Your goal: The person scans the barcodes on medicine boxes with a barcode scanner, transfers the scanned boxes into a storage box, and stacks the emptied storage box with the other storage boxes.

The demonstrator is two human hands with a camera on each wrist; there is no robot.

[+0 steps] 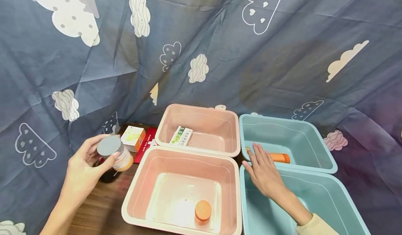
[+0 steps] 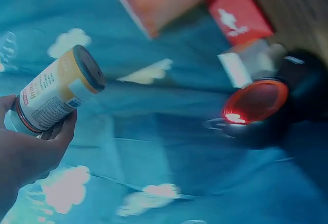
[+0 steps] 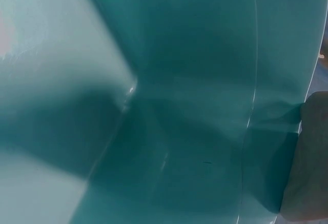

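Note:
My left hand grips a pill jar with a grey lid and a white and orange label, held up over the left side of the table. In the left wrist view the jar lies tilted across the fingers. My right hand is stretched flat over the rim between the two blue bins, fingers reaching over the back blue bin. An orange cylinder lies in that bin, partly behind the hand. Only an edge of the right hand shows in the right wrist view.
A dark rounded object sits below the jar. Behind it are a white and orange box and a red first aid kit. The back pink bin holds a green and white box; the front one, an orange-capped container.

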